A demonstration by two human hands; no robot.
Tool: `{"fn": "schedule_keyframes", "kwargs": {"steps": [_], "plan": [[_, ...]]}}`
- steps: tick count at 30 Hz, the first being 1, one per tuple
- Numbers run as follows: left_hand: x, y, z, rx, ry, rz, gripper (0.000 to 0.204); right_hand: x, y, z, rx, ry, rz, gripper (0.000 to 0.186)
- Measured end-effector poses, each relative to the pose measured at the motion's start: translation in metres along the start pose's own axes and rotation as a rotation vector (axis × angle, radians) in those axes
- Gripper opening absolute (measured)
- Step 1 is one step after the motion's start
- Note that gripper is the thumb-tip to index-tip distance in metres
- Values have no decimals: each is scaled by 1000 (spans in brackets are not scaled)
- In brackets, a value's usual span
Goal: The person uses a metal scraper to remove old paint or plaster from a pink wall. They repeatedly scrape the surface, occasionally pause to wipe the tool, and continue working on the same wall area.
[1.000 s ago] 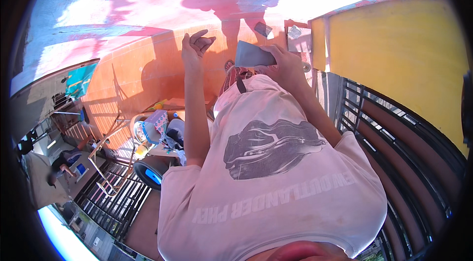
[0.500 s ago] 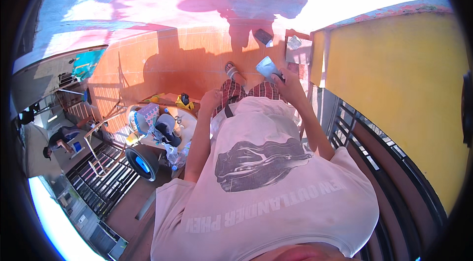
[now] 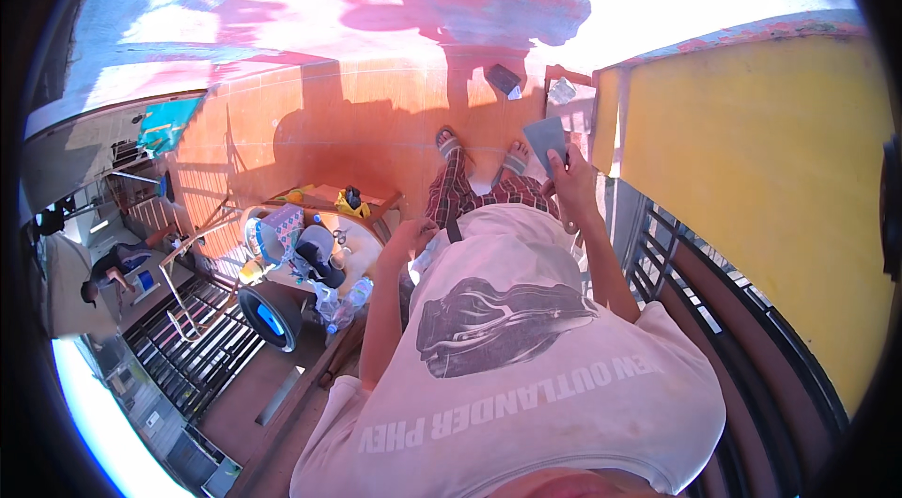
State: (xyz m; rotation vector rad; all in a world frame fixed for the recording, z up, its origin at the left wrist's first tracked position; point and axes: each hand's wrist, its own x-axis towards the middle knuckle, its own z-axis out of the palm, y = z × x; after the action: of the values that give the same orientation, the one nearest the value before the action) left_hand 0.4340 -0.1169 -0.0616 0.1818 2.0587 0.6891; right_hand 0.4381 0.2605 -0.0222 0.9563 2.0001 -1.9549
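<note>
My right hand (image 3: 573, 180) is closed around a putty knife, its flat grey blade (image 3: 545, 145) angled up and away from me over the ledge beside my right foot. The handle is mostly hidden in my fingers. My left hand (image 3: 410, 239) hangs by my left hip with the fingers curled in. Whether anything small is inside it cannot be seen. Just beyond the putty knife, a dark block (image 3: 503, 78) lies on the orange tiled floor (image 3: 376, 113). A pale crumpled piece (image 3: 562, 90) rests on a low stand to its right.
To my left is a round table (image 3: 362, 249) bearing a cap (image 3: 319, 249), scissors (image 3: 340, 240), plastic bottles (image 3: 355, 296) and bags. A black bucket (image 3: 269, 318) is beside it. A yellow panel (image 3: 752, 178) and dark railing bars border my right. Another person (image 3: 113, 271) is far left.
My right hand has turned and lifted the putty knife slightly to the right, so its blade now looks grey instead of bright. My left hand has dropped slightly. My right foot now shows.
</note>
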Motion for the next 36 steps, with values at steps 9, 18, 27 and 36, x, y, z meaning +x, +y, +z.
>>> {"fn": "schedule_keyframes", "kwargs": {"steps": [9, 18, 27, 36], "plan": [[-60, 32, -29, -68, 90, -146, 29, 34, -32, 62, 24, -172, -99, 28], [-32, 20, -104, -407, 440, 133, 14, 40, -136, 152, 309, -80, -279, 22], [9, 131, -278, -989, 312, 689, 35, 3, -195, 232, 343, -89, -369, 17], [55, 115, -343, -895, 306, 590, 53, -16, -183, 250, 96, -27, -372, 20]]}}
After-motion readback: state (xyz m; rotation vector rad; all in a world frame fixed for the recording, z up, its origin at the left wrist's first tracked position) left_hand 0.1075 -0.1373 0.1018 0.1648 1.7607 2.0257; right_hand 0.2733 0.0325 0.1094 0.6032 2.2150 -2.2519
